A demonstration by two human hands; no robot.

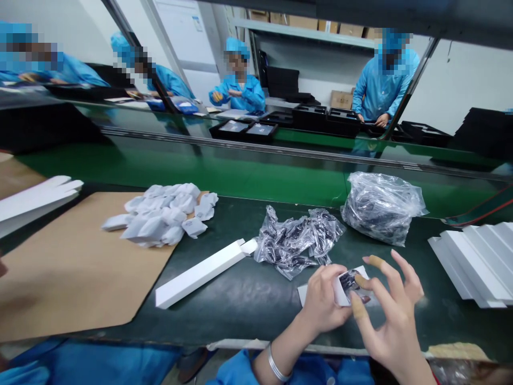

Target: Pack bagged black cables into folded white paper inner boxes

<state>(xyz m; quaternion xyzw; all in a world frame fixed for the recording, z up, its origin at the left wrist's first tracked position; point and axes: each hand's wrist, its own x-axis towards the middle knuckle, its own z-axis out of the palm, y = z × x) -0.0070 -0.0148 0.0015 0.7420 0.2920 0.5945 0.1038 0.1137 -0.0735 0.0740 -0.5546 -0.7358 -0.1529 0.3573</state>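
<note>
My left hand (326, 299) is closed around a narrow white cardboard box (340, 295), whose open end faces my right hand. In that opening sits a clear plastic bag with something black inside (348, 279); what it contains is not plain. My right hand (390, 305) has its thumb and a finger, both in tan finger covers, on the bag at the box's mouth, other fingers raised and spread. Just beyond lies a pile of similar clear bags with black contents (296, 238). To the left, a long white box (204, 272) rests with its end flap out.
Small white wrapped packets (164, 214) are heaped on a brown cardboard sheet (80, 267). A large clear bag (380, 206) stands behind my hands. White boxes (476, 262) lie at right. Beyond the green belt (240, 174), several people in blue work near black trays (244, 131).
</note>
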